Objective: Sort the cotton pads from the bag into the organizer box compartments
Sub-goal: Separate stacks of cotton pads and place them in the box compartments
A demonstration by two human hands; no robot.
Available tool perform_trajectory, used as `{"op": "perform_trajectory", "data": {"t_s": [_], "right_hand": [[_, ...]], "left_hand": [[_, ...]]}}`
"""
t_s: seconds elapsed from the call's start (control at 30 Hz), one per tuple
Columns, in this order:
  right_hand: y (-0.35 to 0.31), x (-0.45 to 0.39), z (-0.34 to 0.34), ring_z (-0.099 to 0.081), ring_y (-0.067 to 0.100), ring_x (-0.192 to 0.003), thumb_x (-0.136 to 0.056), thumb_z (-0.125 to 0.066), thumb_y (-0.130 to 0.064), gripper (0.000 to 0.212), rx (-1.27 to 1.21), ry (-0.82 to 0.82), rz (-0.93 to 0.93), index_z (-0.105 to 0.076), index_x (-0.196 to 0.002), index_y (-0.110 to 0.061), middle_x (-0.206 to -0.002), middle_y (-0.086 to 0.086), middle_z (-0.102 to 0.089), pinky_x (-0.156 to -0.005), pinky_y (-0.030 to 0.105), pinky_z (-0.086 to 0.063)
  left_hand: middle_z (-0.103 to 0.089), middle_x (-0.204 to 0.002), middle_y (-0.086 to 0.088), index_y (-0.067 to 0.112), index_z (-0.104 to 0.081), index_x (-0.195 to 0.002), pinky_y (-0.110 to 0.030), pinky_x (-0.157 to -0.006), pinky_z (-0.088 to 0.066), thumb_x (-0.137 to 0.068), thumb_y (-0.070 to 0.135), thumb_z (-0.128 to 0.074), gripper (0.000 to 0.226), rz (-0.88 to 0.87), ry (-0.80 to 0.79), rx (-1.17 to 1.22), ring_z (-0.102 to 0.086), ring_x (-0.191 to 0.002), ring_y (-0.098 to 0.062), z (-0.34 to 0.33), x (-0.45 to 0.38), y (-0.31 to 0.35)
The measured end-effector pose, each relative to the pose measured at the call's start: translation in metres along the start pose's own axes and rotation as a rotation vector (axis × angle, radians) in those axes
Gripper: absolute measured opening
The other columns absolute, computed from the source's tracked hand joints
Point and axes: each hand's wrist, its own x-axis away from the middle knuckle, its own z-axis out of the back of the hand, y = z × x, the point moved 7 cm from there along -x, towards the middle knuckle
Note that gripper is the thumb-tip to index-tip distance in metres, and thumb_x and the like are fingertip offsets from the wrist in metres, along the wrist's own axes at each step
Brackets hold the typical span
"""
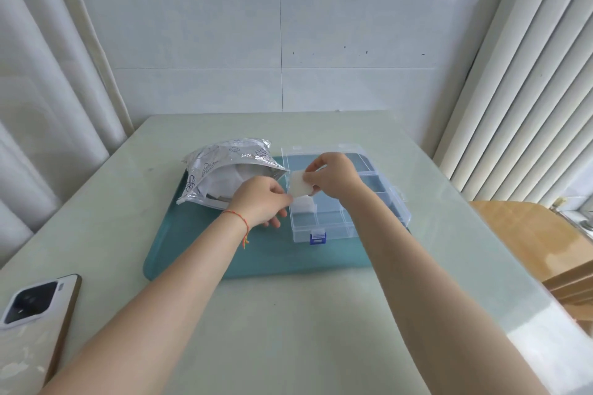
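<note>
Two bare hands meet over a clear organizer box (346,199) on a teal tray (256,260). Right hand (333,178) and left hand (261,202) each pinch one white cotton pad (300,186) above the box's left compartments. An open foil bag (224,170) lies just left on the table (288,330).

A teal tray (256,261) lies at the middle of the pale green surface (288,314). At about 8 o'clock from it, near the surface's edge, a phone (30,314) lies camera side up. A wooden chair (539,244) stands off the surface at 3 o'clock. White curtains (41,99) hang at 10 o'clock, vertical blinds (526,90) at 2 o'clock, and a tiled wall (279,35) at 12.
</note>
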Motion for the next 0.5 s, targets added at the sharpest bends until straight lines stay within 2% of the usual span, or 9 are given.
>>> {"op": "perform_trajectory", "data": {"t_s": [0.1,0.2,0.27,0.33,0.43,0.5], "right_hand": [[0.001,-0.005,-0.01,-0.069,0.016,-0.067,-0.086,-0.066,-0.011,0.016,0.14,-0.062,-0.017,-0.06,-0.074,-0.019,-0.076,0.006,-0.072,-0.077,0.029,-0.054],[0.002,-0.007,-0.014,-0.067,0.019,-0.079,-0.086,-0.067,-0.013,0.02,0.229,-0.059,0.008,-0.056,-0.072,-0.023,-0.079,0.002,-0.068,-0.071,0.027,-0.05],[0.001,-0.008,-0.016,-0.066,0.02,-0.084,-0.085,-0.068,-0.014,0.018,0.264,-0.057,0.026,-0.056,-0.074,-0.022,-0.083,0.0,-0.066,-0.069,0.027,-0.047],[-0.002,-0.008,-0.018,-0.063,0.02,-0.083,-0.083,-0.068,-0.013,0.011,0.299,-0.061,0.047,-0.059,-0.08,-0.018,-0.085,0.001,-0.065,-0.066,0.026,-0.046],[-0.007,-0.01,-0.019,-0.057,0.017,-0.081,-0.082,-0.07,-0.013,0.006,0.381,-0.095,0.083,-0.067,-0.086,-0.015,-0.081,-0.002,-0.062,-0.058,0.022,-0.042],[-0.008,-0.01,-0.018,-0.056,0.015,-0.077,-0.082,-0.073,-0.019,0.007,0.436,-0.127,0.084,-0.072,-0.087,-0.015,-0.077,-0.002,-0.062,-0.056,0.022,-0.042]], "left_hand": [[-0.071,-0.069,-0.004,0.015,-0.057,-0.087,-0.022,-0.044,-0.044,-0.086,0.011,-0.059,0.005,-0.059,0.03,0.027,-0.065,-0.047,-0.018,-0.002,-0.003,0.003],[-0.071,-0.073,-0.002,0.023,-0.054,-0.092,-0.024,-0.051,-0.046,-0.086,0.014,-0.055,0.011,-0.112,0.02,-0.043,-0.067,-0.05,-0.02,-0.004,-0.004,0.004],[-0.068,-0.08,0.002,0.027,-0.056,-0.103,-0.029,-0.061,-0.051,-0.088,0.02,-0.051,0.017,-0.173,0.013,-0.209,-0.067,-0.055,-0.021,-0.004,-0.001,0.01],[-0.066,-0.093,0.002,0.026,-0.058,-0.112,-0.03,-0.069,-0.048,-0.093,0.026,-0.048,0.022,-0.235,0.039,-0.452,-0.063,-0.072,-0.023,-0.005,0.002,0.021],[-0.065,-0.107,-0.005,0.022,-0.063,-0.11,-0.029,-0.07,-0.041,-0.096,0.028,-0.041,0.027,-0.279,0.05,-0.702,-0.059,-0.094,-0.027,-0.008,0.003,0.035],[-0.064,-0.105,-0.007,0.018,-0.065,-0.103,-0.029,-0.07,-0.04,-0.098,0.029,-0.037,0.03,-0.267,0.011,-0.79,-0.057,-0.089,-0.028,-0.01,0.001,0.038]]}}
